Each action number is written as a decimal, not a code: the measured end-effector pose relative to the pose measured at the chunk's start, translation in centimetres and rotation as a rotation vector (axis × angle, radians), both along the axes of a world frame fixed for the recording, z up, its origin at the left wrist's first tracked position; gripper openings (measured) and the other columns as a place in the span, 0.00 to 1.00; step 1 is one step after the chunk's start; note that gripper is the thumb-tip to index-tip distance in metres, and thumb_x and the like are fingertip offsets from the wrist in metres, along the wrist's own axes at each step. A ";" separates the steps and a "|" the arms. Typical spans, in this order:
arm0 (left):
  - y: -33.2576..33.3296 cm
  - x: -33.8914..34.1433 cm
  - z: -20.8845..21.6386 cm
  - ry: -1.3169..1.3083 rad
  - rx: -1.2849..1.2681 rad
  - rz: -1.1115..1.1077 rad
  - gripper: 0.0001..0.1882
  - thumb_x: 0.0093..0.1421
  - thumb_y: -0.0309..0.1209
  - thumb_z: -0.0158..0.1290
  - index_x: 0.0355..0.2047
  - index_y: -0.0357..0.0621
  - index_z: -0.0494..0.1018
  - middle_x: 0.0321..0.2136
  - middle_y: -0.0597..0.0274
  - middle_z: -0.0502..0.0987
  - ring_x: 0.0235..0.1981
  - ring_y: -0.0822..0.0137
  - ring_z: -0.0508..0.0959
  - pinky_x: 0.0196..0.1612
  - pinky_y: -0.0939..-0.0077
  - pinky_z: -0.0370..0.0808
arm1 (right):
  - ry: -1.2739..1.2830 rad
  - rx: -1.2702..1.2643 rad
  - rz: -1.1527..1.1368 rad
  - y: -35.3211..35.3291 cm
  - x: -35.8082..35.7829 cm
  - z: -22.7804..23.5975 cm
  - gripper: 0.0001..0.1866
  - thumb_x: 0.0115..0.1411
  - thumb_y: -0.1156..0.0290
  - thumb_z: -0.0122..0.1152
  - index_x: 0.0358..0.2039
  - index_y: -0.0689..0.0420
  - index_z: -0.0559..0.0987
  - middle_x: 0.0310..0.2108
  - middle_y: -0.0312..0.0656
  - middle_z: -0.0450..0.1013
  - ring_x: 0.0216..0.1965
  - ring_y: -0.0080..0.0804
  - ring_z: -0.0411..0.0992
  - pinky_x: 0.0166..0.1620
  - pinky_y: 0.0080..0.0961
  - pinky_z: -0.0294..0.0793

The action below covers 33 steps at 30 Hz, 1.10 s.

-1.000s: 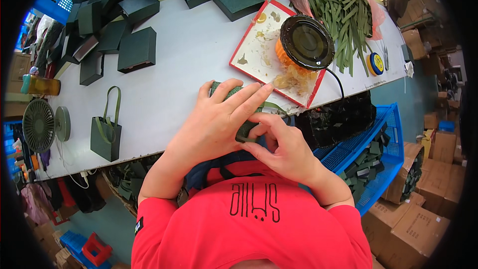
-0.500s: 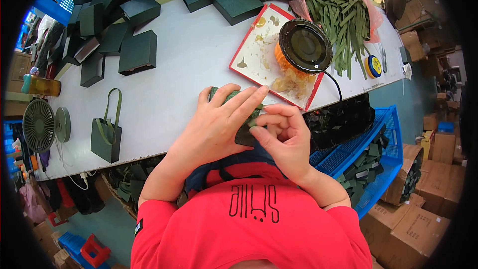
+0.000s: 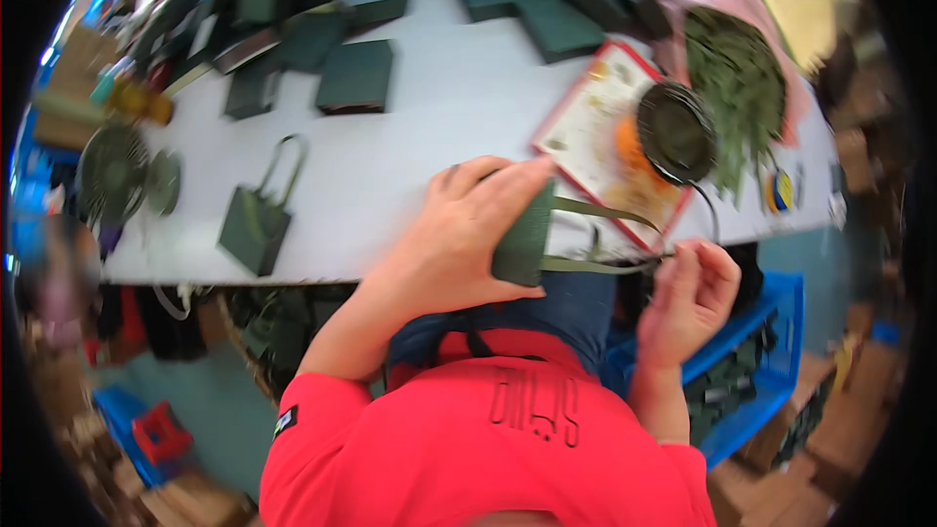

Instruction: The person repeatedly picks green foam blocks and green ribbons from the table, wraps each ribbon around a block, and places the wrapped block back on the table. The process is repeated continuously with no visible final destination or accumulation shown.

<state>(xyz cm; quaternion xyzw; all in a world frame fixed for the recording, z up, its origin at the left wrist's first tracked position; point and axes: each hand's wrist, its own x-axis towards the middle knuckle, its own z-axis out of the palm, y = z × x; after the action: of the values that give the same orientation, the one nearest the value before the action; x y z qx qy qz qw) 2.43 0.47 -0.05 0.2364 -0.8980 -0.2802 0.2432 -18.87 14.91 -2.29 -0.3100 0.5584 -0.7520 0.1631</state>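
At the left, a fan (image 3: pixel 112 176) stands blurred near the edge of the white surface (image 3: pixel 439 68). Just right of it, a small dark green bag (image 3: pixel 256 231) sits with its handle up. Beyond, dark green boxes (image 3: pixel 353 78) lie heaped along the far side. In the middle, the left hand (image 3: pixel 485 210) is grasping a green box-like piece (image 3: pixel 527 234) at the surface's near edge, its fingers spread over the top and its thumb underneath. From that piece's right side run an upper strap (image 3: pixel 605 210) and a lower strap (image 3: pixel 595 266). A red-rimmed tray (image 3: pixel 576 117) lies beyond, bearing an orange pot with a black top (image 3: pixel 676 134). The right hand (image 3: pixel 695 288) has its fingers curled, thumb and forefinger pinching the lower strap's far end, somewhat blurred. Farther right, a pink bag (image 3: pixel 793 88) holds green strips (image 3: pixel 737 78); below the surface is a blue crate (image 3: pixel 787 317).
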 end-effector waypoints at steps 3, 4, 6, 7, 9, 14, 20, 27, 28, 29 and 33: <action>-0.5 2.3 0.0 -0.015 -0.063 0.122 0.54 0.38 0.40 0.76 0.66 0.42 0.65 0.62 0.51 0.70 0.63 0.48 0.67 0.65 0.52 0.62 | -0.005 0.012 -0.031 0.7 -2.0 -1.2 0.08 0.69 0.81 0.56 0.48 0.60 0.73 0.33 0.35 0.72 0.23 0.13 0.59 0.24 0.12 0.57; -0.5 3.3 0.0 -0.015 -0.078 0.180 0.53 0.38 0.39 0.76 0.65 0.43 0.66 0.62 0.51 0.69 0.63 0.48 0.67 0.65 0.52 0.62 | -0.007 0.015 -0.055 1.1 -2.4 -0.9 0.08 0.71 0.80 0.54 0.49 0.60 0.73 0.31 0.34 0.70 0.22 0.13 0.56 0.24 0.13 0.55; -0.2 5.5 0.5 -0.066 -0.125 0.337 0.51 0.38 0.38 0.75 0.65 0.44 0.68 0.62 0.51 0.69 0.63 0.48 0.67 0.65 0.52 0.62 | -0.051 -0.018 0.028 1.7 -2.8 -1.0 0.08 0.73 0.77 0.50 0.50 0.61 0.72 0.30 0.34 0.67 0.21 0.13 0.53 0.23 0.14 0.52; -0.3 7.1 1.1 -0.112 -0.162 0.425 0.51 0.38 0.38 0.75 0.65 0.45 0.68 0.62 0.51 0.69 0.63 0.48 0.67 0.65 0.52 0.62 | -0.041 -0.029 0.075 2.0 -3.2 -1.4 0.11 0.74 0.75 0.47 0.53 0.62 0.71 0.27 0.32 0.64 0.21 0.13 0.51 0.23 0.14 0.51; -0.2 10.2 1.8 -0.169 -0.230 0.639 0.49 0.39 0.37 0.75 0.64 0.46 0.69 0.62 0.52 0.69 0.62 0.48 0.67 0.65 0.53 0.62 | -0.037 0.004 0.062 1.8 -3.2 -1.9 0.12 0.75 0.75 0.47 0.55 0.64 0.71 0.26 0.32 0.62 0.21 0.13 0.51 0.24 0.14 0.50; -0.7 16.6 1.4 -0.341 -0.299 1.147 0.43 0.48 0.41 0.72 0.64 0.47 0.69 0.63 0.52 0.68 0.62 0.49 0.68 0.65 0.52 0.63 | 0.058 0.141 -0.019 1.8 -3.1 -2.8 0.14 0.73 0.75 0.51 0.56 0.66 0.75 0.27 0.32 0.71 0.21 0.10 0.54 0.24 0.11 0.51; -2.7 16.2 1.5 -0.635 -0.331 1.131 0.39 0.55 0.42 0.66 0.66 0.48 0.67 0.69 0.48 0.61 0.70 0.45 0.59 0.71 0.50 0.55 | 0.060 0.165 -0.075 1.5 -4.0 -2.3 0.09 0.68 0.78 0.61 0.47 0.65 0.81 0.29 0.38 0.78 0.22 0.12 0.61 0.25 0.11 0.57; -11.1 8.0 -1.6 -0.219 -0.330 0.686 0.34 0.58 0.36 0.65 0.65 0.49 0.69 0.69 0.46 0.62 0.68 0.44 0.62 0.69 0.55 0.60 | 0.044 0.288 -0.216 2.0 -7.8 -1.0 0.06 0.61 0.79 0.69 0.36 0.61 0.80 0.28 0.35 0.77 0.23 0.13 0.70 0.25 0.12 0.67; -12.7 7.9 -2.8 -0.242 -0.315 0.723 0.34 0.58 0.39 0.65 0.64 0.49 0.69 0.68 0.41 0.62 0.67 0.41 0.62 0.69 0.51 0.60 | -0.029 0.257 -0.212 1.8 -8.6 -0.8 0.07 0.62 0.77 0.69 0.35 0.59 0.77 0.26 0.34 0.77 0.22 0.12 0.68 0.24 0.12 0.64; -13.6 7.5 -3.6 -0.289 -0.277 0.732 0.34 0.60 0.41 0.64 0.66 0.51 0.68 0.69 0.43 0.61 0.67 0.40 0.62 0.69 0.51 0.60 | -0.023 0.257 -0.203 2.0 -10.0 -1.4 0.09 0.64 0.73 0.68 0.35 0.59 0.75 0.23 0.32 0.74 0.20 0.12 0.66 0.22 0.12 0.62; -12.8 5.8 -4.0 -0.440 -0.184 0.598 0.36 0.58 0.42 0.63 0.67 0.52 0.67 0.70 0.48 0.61 0.66 0.41 0.64 0.65 0.52 0.66 | 0.195 0.742 -0.295 6.1 -16.3 -2.9 0.17 0.70 0.63 0.61 0.29 0.63 0.81 0.18 0.31 0.70 0.20 0.19 0.67 0.26 0.23 0.66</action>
<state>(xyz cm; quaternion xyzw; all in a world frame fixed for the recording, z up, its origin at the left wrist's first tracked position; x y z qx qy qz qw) 8.28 -12.38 -4.09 0.5198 -0.8414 -0.0578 0.1357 -35.14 20.97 -5.15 -0.2165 0.8431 -0.4819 0.1004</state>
